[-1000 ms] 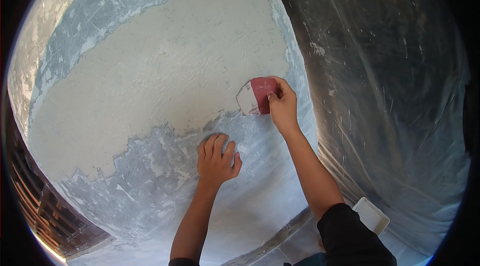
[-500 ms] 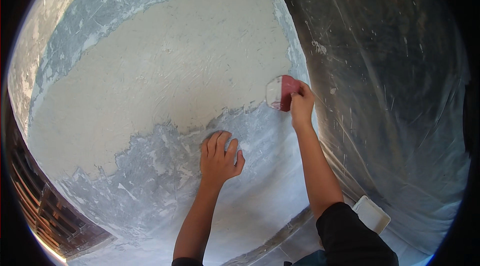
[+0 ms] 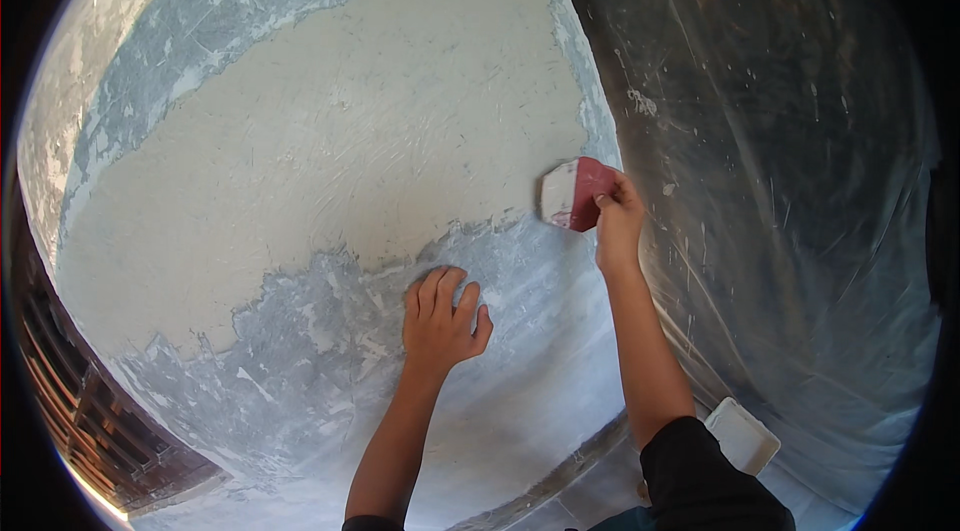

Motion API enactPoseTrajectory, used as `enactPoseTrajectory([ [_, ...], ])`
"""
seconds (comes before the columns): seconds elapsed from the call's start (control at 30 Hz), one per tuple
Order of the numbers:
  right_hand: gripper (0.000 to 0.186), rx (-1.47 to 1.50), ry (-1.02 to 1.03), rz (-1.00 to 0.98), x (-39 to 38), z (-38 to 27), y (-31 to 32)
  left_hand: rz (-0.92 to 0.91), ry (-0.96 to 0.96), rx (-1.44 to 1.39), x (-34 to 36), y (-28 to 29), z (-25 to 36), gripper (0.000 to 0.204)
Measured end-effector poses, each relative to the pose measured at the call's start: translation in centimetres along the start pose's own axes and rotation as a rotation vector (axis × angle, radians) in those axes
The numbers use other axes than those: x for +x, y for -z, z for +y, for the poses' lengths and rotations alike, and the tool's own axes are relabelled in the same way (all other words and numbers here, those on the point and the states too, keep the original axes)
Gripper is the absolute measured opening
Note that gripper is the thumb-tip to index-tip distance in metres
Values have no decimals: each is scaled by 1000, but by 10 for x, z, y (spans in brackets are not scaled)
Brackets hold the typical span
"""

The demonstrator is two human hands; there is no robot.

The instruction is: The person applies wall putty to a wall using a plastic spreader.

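Observation:
My right hand [image 3: 620, 223] grips a flat putty scraper [image 3: 592, 193] with a red handle part and a pale, smeared blade. Its blade lies at the right side of a broad patch of cream-grey filler [image 3: 350, 121], near the wall's right edge. Around that patch the wall [image 3: 300, 361] shows mottled blue-grey with pale flecks. My left hand [image 3: 440, 316] holds nothing; its fingers are apart and rest against the bluish wall just below the patch's ragged lower border. Whether the blade touches the surface is hard to tell.
Clear plastic sheeting [image 3: 780, 231], spotted with white specks, hangs over a dark surface on the right. A white tray [image 3: 742, 436] stands on the floor by my right arm. At the lower left are reddish-brown slats [image 3: 75, 401].
My right hand and the scraper have shifted slightly right and down, with the blade now turned a little. My left hand stays at nearly the same place on the wall.

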State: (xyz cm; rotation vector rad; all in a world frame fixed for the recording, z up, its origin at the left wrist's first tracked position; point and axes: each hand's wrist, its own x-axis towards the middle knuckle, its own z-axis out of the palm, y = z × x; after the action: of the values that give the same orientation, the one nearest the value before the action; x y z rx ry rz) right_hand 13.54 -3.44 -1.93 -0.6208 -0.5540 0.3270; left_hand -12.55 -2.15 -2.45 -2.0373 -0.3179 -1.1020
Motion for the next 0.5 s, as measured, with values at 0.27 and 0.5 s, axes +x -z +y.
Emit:
enactPoseTrajectory([
  [0.27, 39, -152, 24, 5, 5, 11, -12, 5, 7, -30, -2, -1, 1, 36],
  [0.5, 37, -152, 126, -128, -20, -2, -41, -16, 7, -24, -1, -1, 1, 37],
])
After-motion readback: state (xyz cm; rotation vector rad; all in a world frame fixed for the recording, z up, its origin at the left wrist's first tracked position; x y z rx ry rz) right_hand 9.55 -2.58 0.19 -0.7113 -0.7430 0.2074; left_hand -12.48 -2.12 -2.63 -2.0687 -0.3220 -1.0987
